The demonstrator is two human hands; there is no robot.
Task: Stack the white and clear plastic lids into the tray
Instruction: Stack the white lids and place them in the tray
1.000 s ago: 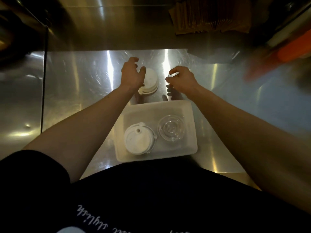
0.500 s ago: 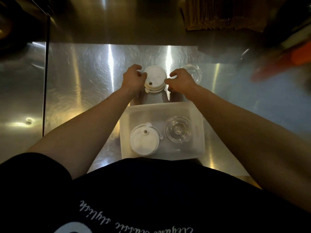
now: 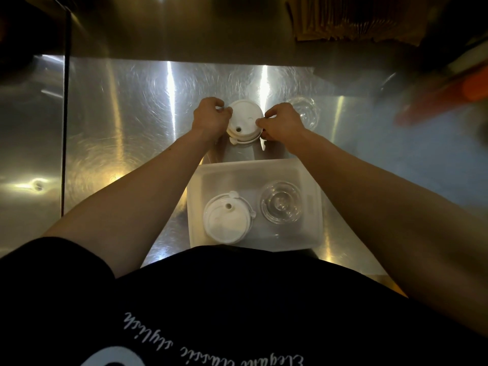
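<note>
**Now: both hands gripping white lids beyond the tray**

Just beyond the tray (image 3: pixel 253 165) on the steel counter (image 3: pixel 126 122), the left hand (image 3: pixel 210 120) and right hand (image 3: pixel 281 124) are pinching a white lid stack (image 3: pixel 244 120), fingers clamped on its 2 opposite edges. Inside the tray, more white lids (image 3: pixel 227 220) are lying beside clear lids (image 3: pixel 280 202). Another clear lid (image 3: pixel 306 112) is lying beyond the tray's far-right corner.

I see the tray (image 3: pixel 309 180) on the surface (image 3: pixel 132 128) nearest me, a lid stack (image 3: pixel 227 220) in its left half and a nested lid pile (image 3: pixel 280 202) in its right. Beyond its far wall, another lid stack (image 3: pixel 244 120) sits between my left hand (image 3: pixel 210 120) and right hand (image 3: pixel 282 125); one loose lid (image 3: pixel 306 112) lies just right of that.
</note>
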